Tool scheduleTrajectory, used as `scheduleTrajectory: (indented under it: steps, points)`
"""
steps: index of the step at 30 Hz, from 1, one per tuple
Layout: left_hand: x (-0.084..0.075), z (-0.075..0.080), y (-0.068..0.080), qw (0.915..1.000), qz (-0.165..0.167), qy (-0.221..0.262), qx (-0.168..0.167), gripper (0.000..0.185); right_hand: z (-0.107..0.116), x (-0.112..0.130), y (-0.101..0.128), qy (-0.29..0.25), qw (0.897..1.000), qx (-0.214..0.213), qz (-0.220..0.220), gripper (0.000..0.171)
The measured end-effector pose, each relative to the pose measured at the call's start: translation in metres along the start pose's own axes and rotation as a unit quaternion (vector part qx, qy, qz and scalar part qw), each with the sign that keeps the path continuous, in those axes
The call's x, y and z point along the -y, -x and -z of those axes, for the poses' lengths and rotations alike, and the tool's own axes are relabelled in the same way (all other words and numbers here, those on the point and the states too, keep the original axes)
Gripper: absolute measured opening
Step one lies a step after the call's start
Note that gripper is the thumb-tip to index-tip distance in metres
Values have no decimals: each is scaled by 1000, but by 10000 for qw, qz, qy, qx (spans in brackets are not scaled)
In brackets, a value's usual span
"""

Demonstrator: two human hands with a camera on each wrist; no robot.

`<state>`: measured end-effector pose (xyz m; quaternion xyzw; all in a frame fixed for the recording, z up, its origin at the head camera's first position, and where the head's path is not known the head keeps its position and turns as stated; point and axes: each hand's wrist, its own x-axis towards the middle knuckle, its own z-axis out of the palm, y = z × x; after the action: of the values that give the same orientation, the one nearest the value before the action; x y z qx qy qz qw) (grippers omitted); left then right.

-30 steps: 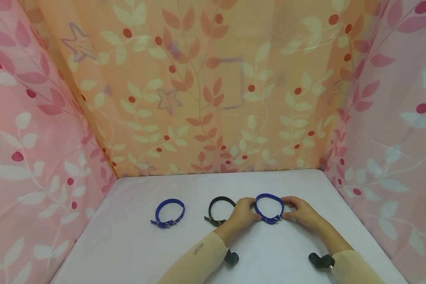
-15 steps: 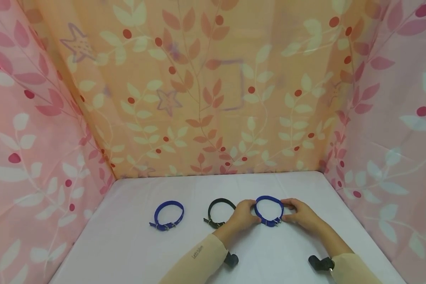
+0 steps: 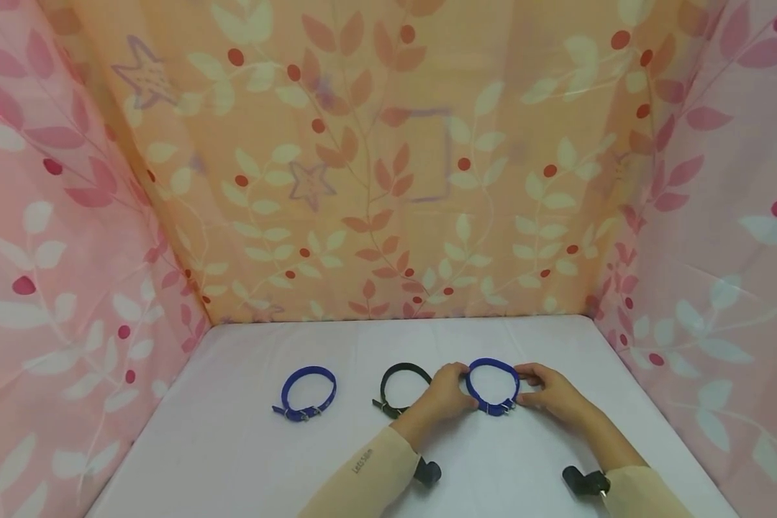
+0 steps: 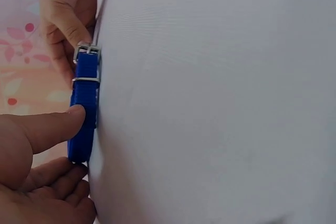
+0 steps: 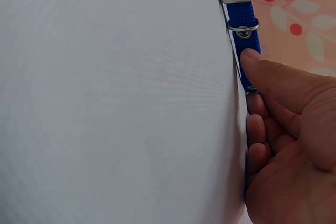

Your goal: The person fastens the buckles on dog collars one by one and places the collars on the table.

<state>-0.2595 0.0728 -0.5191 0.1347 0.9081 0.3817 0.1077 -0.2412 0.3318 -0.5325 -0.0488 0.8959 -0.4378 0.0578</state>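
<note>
Webbing of bright blue, buckled into a closed ring, makes up the blue collar (image 3: 492,386) that both hands hold on the white tabletop (image 3: 246,446). It has a silver metal buckle (image 4: 86,52) and a metal keeper loop (image 5: 243,27), with eyelets punched along the strap; the buckle sits at the ring's 6 o'clock edge in the head view. The left hand (image 3: 445,394) grips the ring at its 9 o'clock side, thumb pressed against the outside of the strap and fingers curled beneath. The right hand (image 3: 547,392) pinches it at 3 o'clock, thumb on the strap and fingers folded behind. The collar rests on the table, right of centre.

A black collar (image 3: 398,387) lies just beside the left hand at its 9 o'clock, and a second blue collar (image 3: 307,392) lies further out the same way. Small grey lettering on the left sleeve (image 3: 362,460) appears to read "Let's Slim", though it is tiny.
</note>
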Motion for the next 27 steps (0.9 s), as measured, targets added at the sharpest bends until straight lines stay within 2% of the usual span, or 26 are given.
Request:
scheduleTrajectory:
  steps: [4,11,17,22,27]
  points:
    - [-4,1,0,10000,44,55,-37,63,3,0,0,-10,10000,43,68,66]
    - [-7,-2,-3,9999,-92,-46,-13,69,7,-5,1,12,10000,15,44,67]
    - [-2,-6,-1,9990,-296,-347,-23,76,3,-6,5,233,9989,-328,236,58]
    - [-1,0,11,9996,-254,71,-83,76,-3,4,16,637,9960,-536,330,48]
    - [-8,17,31,9990,-352,283,40,66,-6,25,25,1062,9915,-634,397,47]
